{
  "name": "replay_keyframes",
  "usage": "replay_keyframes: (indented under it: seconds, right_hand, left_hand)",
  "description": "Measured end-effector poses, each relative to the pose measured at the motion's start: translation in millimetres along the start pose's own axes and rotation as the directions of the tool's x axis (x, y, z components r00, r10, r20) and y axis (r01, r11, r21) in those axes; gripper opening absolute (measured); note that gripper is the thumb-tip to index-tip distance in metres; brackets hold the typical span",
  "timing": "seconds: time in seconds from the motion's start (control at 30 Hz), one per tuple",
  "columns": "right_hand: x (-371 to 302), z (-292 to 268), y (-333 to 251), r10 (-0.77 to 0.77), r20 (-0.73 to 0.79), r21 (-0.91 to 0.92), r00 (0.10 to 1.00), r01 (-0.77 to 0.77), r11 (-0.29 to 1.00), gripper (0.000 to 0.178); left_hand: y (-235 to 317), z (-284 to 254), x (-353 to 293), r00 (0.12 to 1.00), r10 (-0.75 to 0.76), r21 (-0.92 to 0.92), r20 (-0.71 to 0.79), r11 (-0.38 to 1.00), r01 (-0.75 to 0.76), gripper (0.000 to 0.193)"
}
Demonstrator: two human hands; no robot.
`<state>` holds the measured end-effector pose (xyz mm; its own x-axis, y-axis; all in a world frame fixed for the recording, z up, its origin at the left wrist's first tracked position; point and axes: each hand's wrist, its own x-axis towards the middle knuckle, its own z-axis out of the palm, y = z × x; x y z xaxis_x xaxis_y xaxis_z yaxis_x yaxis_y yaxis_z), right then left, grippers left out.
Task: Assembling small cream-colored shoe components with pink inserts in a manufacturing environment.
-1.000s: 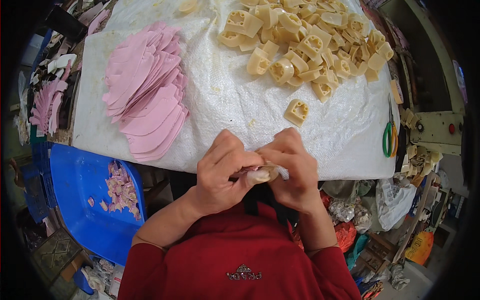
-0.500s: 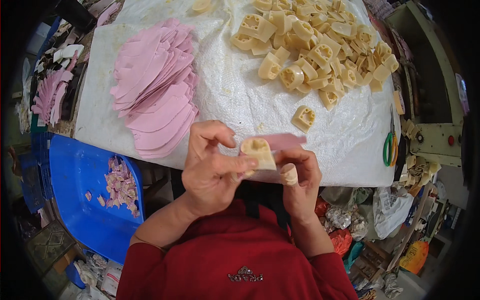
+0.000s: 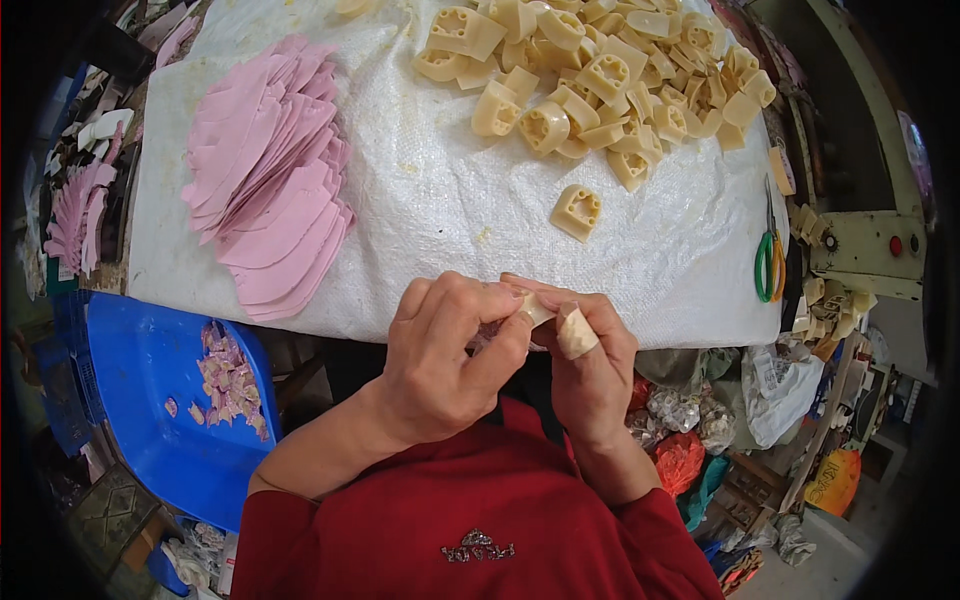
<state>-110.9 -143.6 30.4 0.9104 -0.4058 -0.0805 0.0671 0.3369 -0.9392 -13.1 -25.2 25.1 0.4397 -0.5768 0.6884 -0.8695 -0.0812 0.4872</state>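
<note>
Just off the table's near edge, my two hands meet around a cream plastic shoe heel (image 3: 539, 311), mostly covered by fingers. My left hand (image 3: 435, 350) pinches it with thumb and forefinger. My right hand (image 3: 588, 385), its thumb wrapped in beige tape, grips the heel's other side. A little pinkish material shows under my left fingers, but its shape is hidden. One loose heel (image 3: 576, 212) lies beyond my hands, in front of a large heap of similar heels (image 3: 610, 80). Left of them rests a stack of thin pink curved pieces (image 3: 270, 180).
White woven sheeting (image 3: 420, 220) covers the table. Scissors with green and orange handles (image 3: 769, 265) lie at its right edge. A blue tub (image 3: 160, 380) holding pinkish scraps stands below left. Plastic bags (image 3: 780, 400) and more heels (image 3: 825, 305) crowd the right side.
My left hand has turned over and closed in toward the right, now covering most of the heel. The pink strip that stuck out past it is no longer visible. The view has shifted slightly.
</note>
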Motion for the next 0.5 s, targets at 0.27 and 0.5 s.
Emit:
replay_keyframes:
  seconds: [0.27,0.5]
  right_hand:
    - [8.2,-0.3,-22.0,0.092,0.123,-0.647,0.988,0.010,0.762,0.035]
    - [30.4,-34.9,-7.3,0.340,0.311,-0.024,0.888,-0.350,0.937,0.033]
  left_hand:
    - [-3.7,-4.9,-4.2,0.987,-0.131,0.030,0.095,0.991,0.129,0.012]
    - [-11.9,-8.8,-11.1,0.926,-0.335,-0.658,0.173,0.661,0.361,0.016]
